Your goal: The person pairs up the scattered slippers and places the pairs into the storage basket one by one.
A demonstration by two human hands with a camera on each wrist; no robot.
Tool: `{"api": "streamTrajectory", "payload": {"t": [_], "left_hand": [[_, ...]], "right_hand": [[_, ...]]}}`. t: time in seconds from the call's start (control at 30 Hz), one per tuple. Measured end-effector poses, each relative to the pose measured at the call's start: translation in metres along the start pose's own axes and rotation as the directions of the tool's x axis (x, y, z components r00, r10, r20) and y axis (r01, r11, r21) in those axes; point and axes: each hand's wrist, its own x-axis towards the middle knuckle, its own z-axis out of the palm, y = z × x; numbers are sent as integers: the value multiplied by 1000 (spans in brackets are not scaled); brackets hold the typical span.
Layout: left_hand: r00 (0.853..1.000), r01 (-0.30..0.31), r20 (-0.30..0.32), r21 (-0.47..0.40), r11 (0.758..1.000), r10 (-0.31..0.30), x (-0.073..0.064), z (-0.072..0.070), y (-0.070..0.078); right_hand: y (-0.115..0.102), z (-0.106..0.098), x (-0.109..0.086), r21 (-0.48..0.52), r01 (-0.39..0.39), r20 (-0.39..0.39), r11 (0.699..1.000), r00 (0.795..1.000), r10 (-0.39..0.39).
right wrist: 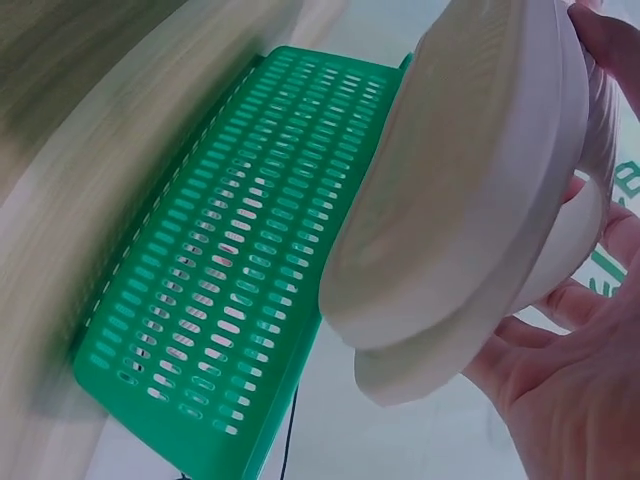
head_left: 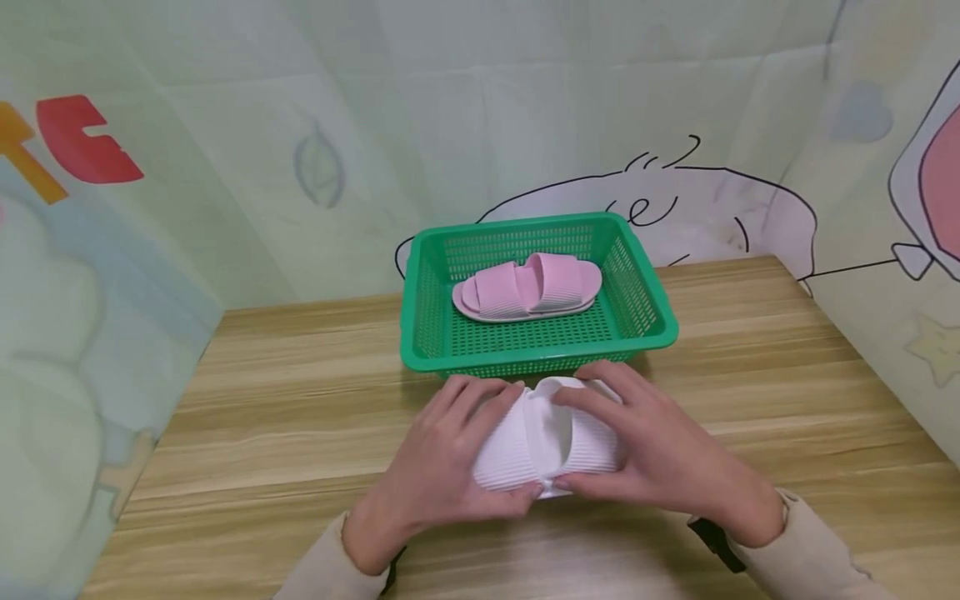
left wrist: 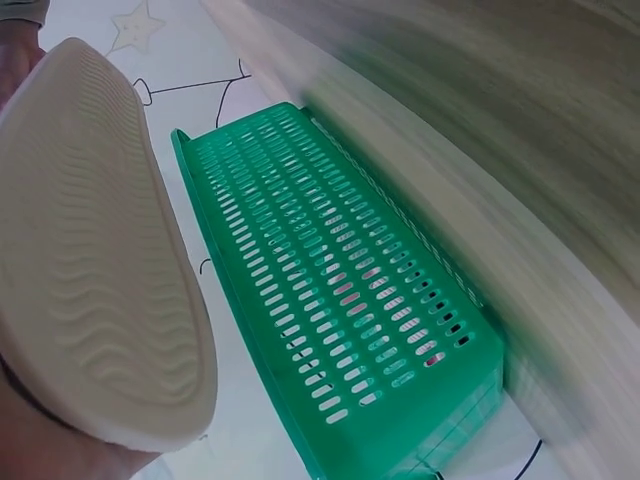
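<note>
A pair of white slippers [head_left: 510, 454] with ribbed straps is held between both hands, in front of the basket. My left hand [head_left: 442, 458] grips the left end, its fingers over the far side and its thumb along the near edge. At the other end my right hand [head_left: 660, 442] holds on, fingers curled over the strap and thumb at the near edge. The wavy sole [left wrist: 100, 250] faces the left wrist camera. One slipper sits inside the other, as the two stacked soles [right wrist: 450, 200] in the right wrist view show.
Just beyond the hands stands a green plastic basket [head_left: 540, 357] with slotted walls. Pink slippers [head_left: 498, 292], one nested in the other, lie inside it. The wooden table [head_left: 300, 375] ends at a printed cloth backdrop [head_left: 450, 108] behind and along the sides.
</note>
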Motion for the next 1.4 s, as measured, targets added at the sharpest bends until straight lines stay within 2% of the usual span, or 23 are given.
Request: {"api": "streamTrajectory", "payload": {"t": [0.13, 0.27, 0.5, 0.67, 0.9, 1.1, 1.2, 1.4], "left_hand": [[1000, -13, -13, 9, 1000, 13, 1, 2, 0], [1000, 2, -7, 8, 1000, -2, 1, 3, 1], [994, 83, 69, -8, 997, -82, -1, -3, -3], [987, 143, 72, 16, 990, -144, -7, -11, -12], [966, 221, 118, 71, 973, -228, -19, -16, -22], [944, 260, 177, 127, 957, -280, -25, -19, -28], [939, 260, 194, 143, 955, -285, -27, -20, -30], [928, 260, 230, 167, 951, -294, -33, -18, -35]], "right_hand": [[1, 2, 0, -3, 10, -7, 1000, 1000, -10], [4, 3, 1, -3, 29, -21, 1000, 999, -29], [10, -4, 2, -3, 23, -50, 1000, 998, -23], [16, -13, 4, -50, 4, -78, 999, 997, -8], [31, -27, 7, -101, 21, -132, 995, 991, -35], [43, -39, 15, -38, 25, -186, 999, 982, -31], [48, -46, 20, 15, 10, -199, 1000, 980, -6], [59, -49, 37, 35, -67, -191, 997, 979, 72]]}}
